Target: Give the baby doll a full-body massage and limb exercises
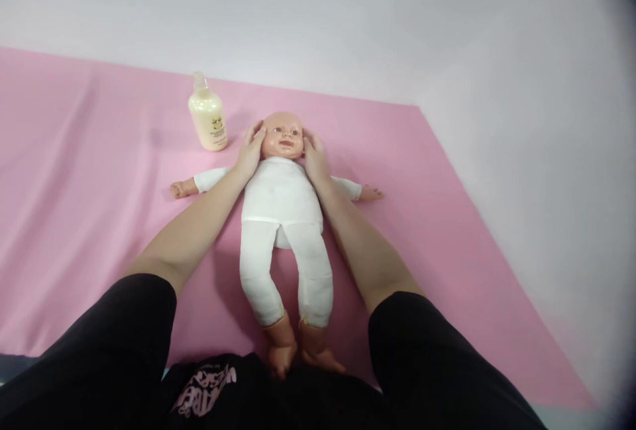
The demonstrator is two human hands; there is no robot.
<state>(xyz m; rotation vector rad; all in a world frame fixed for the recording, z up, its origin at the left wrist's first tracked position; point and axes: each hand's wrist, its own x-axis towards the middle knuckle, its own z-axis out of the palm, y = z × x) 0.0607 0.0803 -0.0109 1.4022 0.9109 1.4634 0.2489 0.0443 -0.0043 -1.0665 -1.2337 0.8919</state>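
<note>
Doll's back and the back of its head: hidden against the pink cloth (397,251). Fingertips of left hand (317,157): partly concealed beside the doll's head (282,135). Small print on the pump bottle (209,118): too small to read. Shirt lettering (205,390): partly illegible. Black sleeves (114,337): cut off by the lower edge. Cloth's left side: out of frame.

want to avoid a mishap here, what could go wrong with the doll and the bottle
The pump bottle stands upright near the left forearm, so an outward elbow swing might tip it. The pink cloth has folds at left, so it could bunch if the doll is dragged that way.
</note>
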